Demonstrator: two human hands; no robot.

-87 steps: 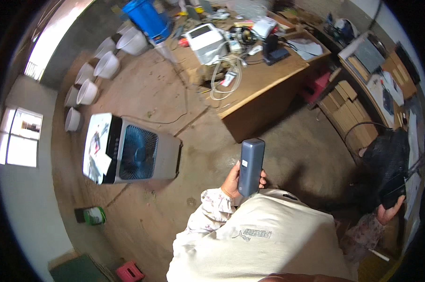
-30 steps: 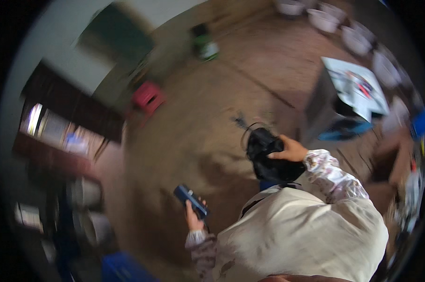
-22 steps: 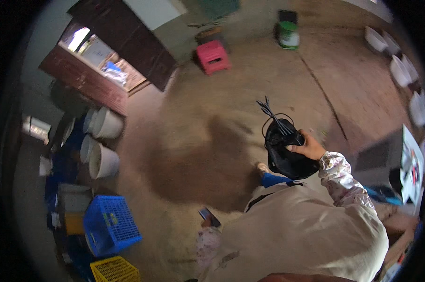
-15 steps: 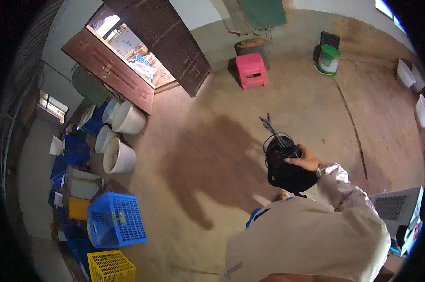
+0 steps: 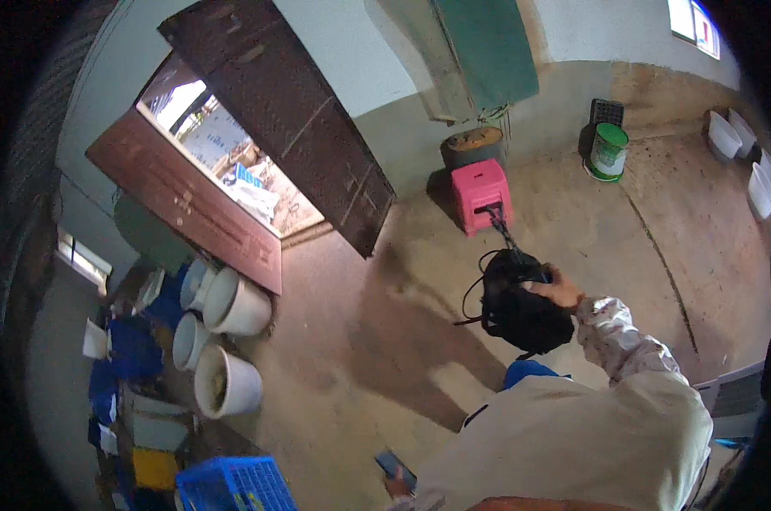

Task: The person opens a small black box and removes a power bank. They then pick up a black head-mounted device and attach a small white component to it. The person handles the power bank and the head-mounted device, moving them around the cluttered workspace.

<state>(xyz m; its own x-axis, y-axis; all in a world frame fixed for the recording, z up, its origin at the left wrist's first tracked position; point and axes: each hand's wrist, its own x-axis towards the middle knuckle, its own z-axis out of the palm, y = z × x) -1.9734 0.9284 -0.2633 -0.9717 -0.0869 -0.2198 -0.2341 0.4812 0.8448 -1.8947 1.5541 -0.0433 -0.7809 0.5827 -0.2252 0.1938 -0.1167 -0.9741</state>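
Observation:
My right hand [image 5: 558, 289] is closed on a black cloth bag [image 5: 526, 315], which hangs in front of my body at the right. Dark cables [image 5: 503, 228] with plug ends stick up out of its top, and a thin black cord loops at its left side. A small black piece, its kind unclear, lies under my thumb. Low in the view, my left hand [image 5: 397, 487] grips a flat dark smartphone [image 5: 394, 466]. Most of that hand's fingers are hidden.
A pink stool [image 5: 481, 192] stands ahead, with a green-lidded bucket [image 5: 609, 153] farther right. Several white tubs [image 5: 239, 307] and a blue crate [image 5: 241, 485] line the left side. Beyond them is an open brown door [image 5: 189, 204]. White basins [image 5: 760, 189] stand at the far right.
My view has tilted up, so the stool, door and tubs sit lower. My left hand with the smartphone has come into view. The bag stays in my right hand.

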